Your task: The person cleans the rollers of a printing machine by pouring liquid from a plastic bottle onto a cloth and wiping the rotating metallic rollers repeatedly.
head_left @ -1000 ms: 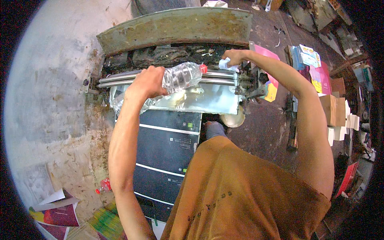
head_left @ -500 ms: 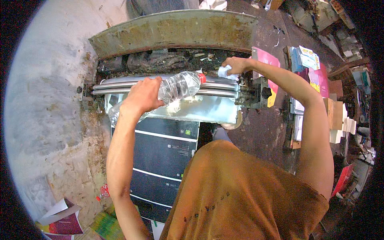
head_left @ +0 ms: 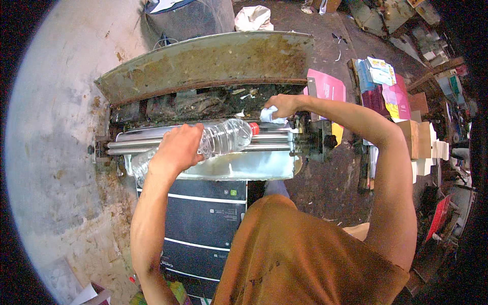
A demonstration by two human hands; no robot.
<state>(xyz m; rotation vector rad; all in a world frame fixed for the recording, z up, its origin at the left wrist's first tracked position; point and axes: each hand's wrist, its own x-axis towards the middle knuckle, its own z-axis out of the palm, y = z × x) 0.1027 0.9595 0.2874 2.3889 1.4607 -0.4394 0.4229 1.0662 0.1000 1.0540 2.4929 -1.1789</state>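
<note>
Head view: a worn machine with metal rollers is seen from above, the person's forearms reaching over it from the lower edge
Left hand: closed around the middle of a clear plastic bottle, the fingers wrapped over its body
Bottle: held lying nearly level across the rollers, its red cap pointed toward the right hand; the base end is seen sticking out to the left of the hand, over the shiny tray
Right hand: closed on a crumpled white cloth, which is pressed at the right end of the rollers, just beside the bottle's cap
Shiny metal tray: set directly below the rollers, a pale reflection seen in it
Rusty cover: lifted open behind the rollers, dirty machine parts exposed beneath it
Dark panel: striped with pale lines, placed under the tray in front of the person
Pink sheet: laid to the right of the machine, near the right wrist
Stacked papers and books: piled further right, well apart from both hands
Clothing: an orange shirt is worn
</note>
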